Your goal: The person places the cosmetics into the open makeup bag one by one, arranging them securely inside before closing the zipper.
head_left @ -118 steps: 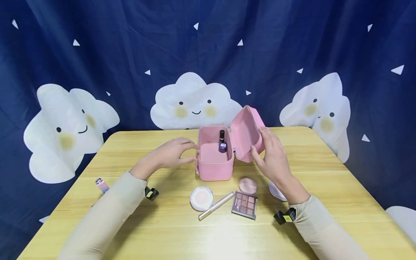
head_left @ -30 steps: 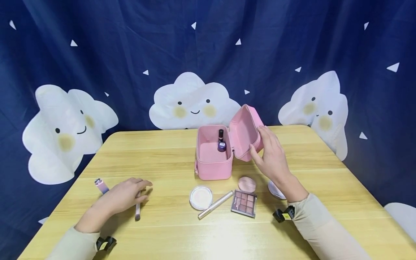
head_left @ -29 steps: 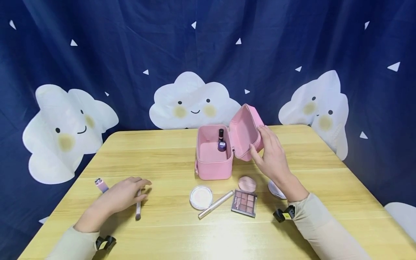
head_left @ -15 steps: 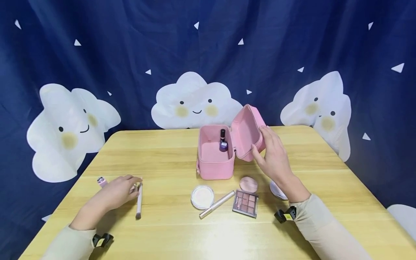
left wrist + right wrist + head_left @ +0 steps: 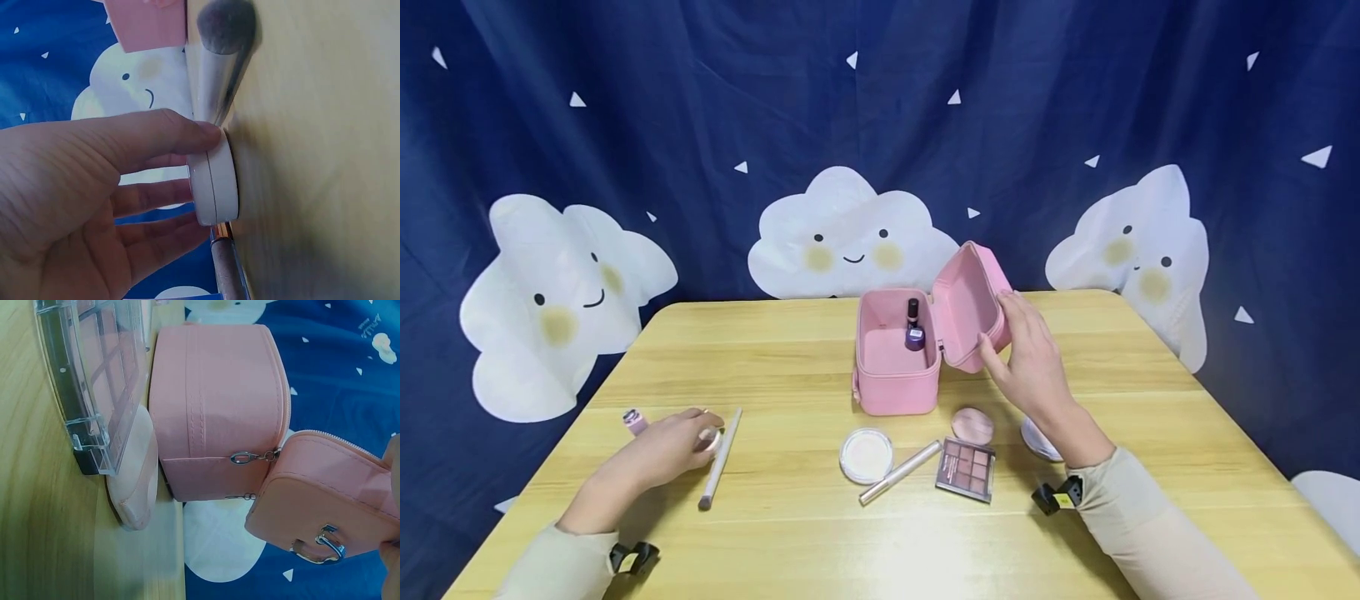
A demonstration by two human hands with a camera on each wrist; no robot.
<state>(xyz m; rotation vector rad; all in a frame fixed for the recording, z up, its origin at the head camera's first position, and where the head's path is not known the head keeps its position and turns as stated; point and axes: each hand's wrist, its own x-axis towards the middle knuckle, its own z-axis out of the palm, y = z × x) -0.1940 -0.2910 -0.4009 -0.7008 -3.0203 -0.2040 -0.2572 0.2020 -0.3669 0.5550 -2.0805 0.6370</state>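
Observation:
My left hand (image 5: pixel 658 450) pinches a white round compact (image 5: pixel 214 178) between thumb and fingers, at the left of the table. A makeup brush (image 5: pixel 721 462) with a pale handle lies right beside it. Past the hand, a pink tube (image 5: pixel 635 422) shows partly. My right hand (image 5: pixel 1032 367) holds the raised lid (image 5: pixel 973 308) of a pink makeup case (image 5: pixel 897 393), thumb on its near edge and fingers on its outer side. Inside the case are a black-capped bottle (image 5: pixel 913 312) and a dark purple jar (image 5: pixel 915 338).
In front of the case lie a round pale compact (image 5: pixel 867 456), a silvery tube (image 5: pixel 900 473), an eyeshadow palette (image 5: pixel 966 470) and a pink puff (image 5: pixel 972 426). Another round item (image 5: pixel 1037 439) is partly hidden by the right forearm. A blue cloud-print curtain (image 5: pixel 880 108) hangs behind the table.
My left hand has gone from the case's left side to the table's left and taken hold of the white compact. The brush has turned, its far end swinging right. The right hand keeps its place.

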